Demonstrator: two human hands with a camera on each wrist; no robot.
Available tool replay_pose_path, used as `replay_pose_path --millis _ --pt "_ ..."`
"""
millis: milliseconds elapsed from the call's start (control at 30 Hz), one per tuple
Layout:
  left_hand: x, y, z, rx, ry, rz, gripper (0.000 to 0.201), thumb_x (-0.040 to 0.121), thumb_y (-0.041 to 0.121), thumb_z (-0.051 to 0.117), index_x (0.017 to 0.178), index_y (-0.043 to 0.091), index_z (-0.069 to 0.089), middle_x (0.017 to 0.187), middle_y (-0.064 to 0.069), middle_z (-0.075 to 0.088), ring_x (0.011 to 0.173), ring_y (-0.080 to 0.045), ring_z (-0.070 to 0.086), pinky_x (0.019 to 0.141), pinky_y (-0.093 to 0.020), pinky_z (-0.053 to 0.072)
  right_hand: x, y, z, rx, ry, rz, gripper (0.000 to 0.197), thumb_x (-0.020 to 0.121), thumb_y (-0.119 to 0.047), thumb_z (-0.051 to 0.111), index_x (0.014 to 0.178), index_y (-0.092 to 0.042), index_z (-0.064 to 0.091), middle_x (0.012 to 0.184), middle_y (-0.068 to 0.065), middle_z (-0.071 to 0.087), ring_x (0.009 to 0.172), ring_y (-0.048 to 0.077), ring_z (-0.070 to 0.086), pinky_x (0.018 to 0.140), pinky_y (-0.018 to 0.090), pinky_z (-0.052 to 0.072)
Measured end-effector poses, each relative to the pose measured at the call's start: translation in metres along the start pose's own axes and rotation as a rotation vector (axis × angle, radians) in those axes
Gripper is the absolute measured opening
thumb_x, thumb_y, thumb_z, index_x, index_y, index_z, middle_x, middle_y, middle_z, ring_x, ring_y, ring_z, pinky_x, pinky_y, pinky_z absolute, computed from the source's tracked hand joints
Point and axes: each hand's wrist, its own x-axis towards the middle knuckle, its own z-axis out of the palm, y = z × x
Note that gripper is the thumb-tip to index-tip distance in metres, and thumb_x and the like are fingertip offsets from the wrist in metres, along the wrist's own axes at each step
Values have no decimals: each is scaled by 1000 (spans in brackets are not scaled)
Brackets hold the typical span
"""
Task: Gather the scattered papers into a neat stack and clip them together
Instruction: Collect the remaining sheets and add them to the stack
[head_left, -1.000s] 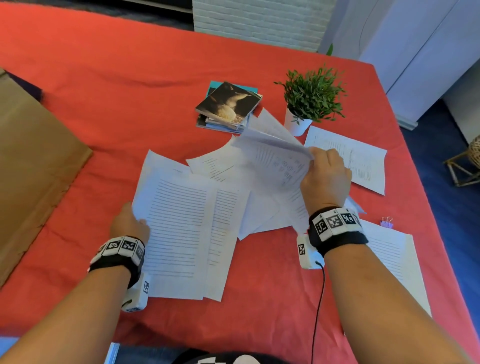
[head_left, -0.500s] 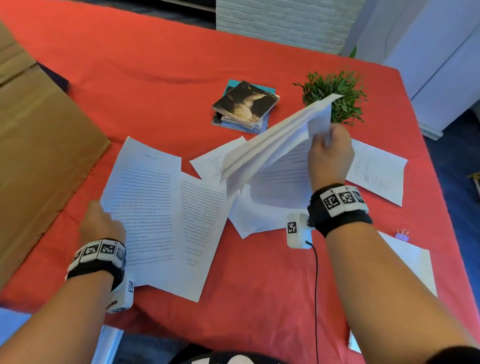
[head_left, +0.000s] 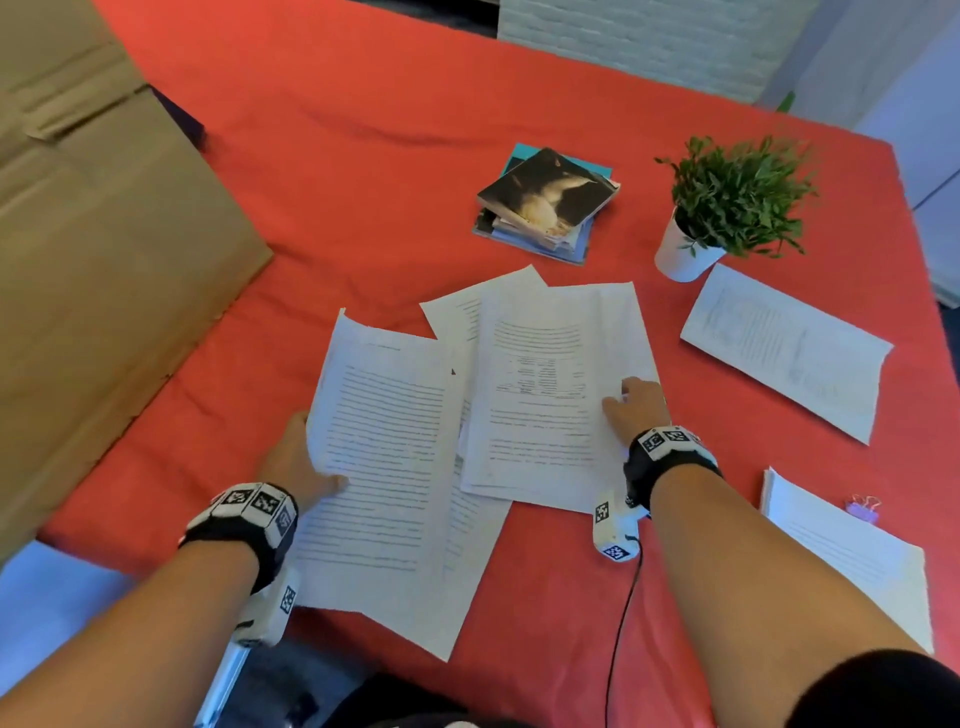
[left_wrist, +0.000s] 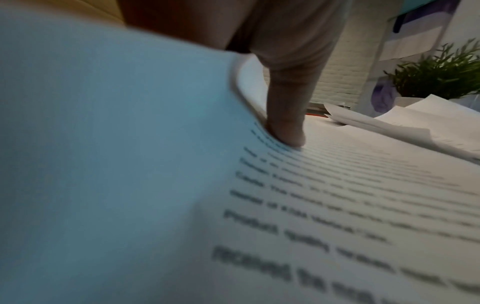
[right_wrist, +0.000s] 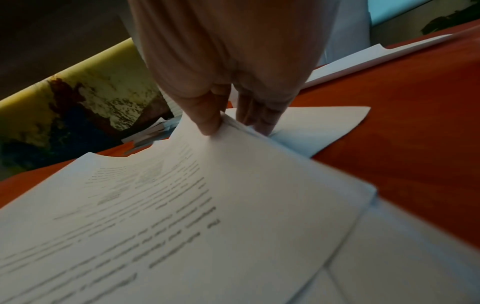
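Printed papers, mid-table on the red cloth: your left hand pinches the left sheet by its lifted edge, thumb on top; your right hand grips the right bundle at its right edge. Further sheets lie well right, another stack touching a purple binder clip. Beyond: books, potted plant; cardboard at left.

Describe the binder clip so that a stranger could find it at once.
Look at the red tablecloth, near its right edge beside the person's right forearm. A paper stack lies there, and at its far right corner sits the binder clip, small and purple, unlike the white sheets.
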Motion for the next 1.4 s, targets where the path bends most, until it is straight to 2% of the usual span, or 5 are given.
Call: replay_pose_path --millis 233,467,733,1200,1400 --pt "0 -4 -19 -20 302 -65 48 74 -3 68 119 2 52 117 -23 63 106 -37 60 88 -40 45 -15 12 -18 199 177 128 41 92 -5 44 133 -9 45 107 8 55 98 24 53 82 27 38" --pt "-13 25 -42 -322 601 -46 33 77 1 66 104 15 52 109 -17 63 96 -29 61 81 -34 44 -23 50 -25 77 133 288 35 87 -14 49 117 -1 60 132 17 45 112 35 52 93 36 44" --pt "8 89 9 -507 198 9 38 74 5 74 110 10 62 106 -7 67 95 -25 64 90 -40 51 -63 41 -17 413 25 220 58 87 -8 53 141 -14 35 115 -3 50 112 24 54 95 38 46" --pt "0 152 126 -238 -329 -70 40 82 21 69 117 3 63 124 -18 64 111 -34 61 99 -42 46 -72 83 -30 597 -155 245 22 89 -17 49 93 -11 70 93 9 74 92 32 69 85 43 57" --pt "4 153 122 -107 -216 -15 51 83 6 67 131 3 49 133 -17 56 122 -34 53 97 -38 41 -23 82 -76 79 61 96 40 96 -7 42 135 -6 53 147 12 44 133 29 44 109 27 32"
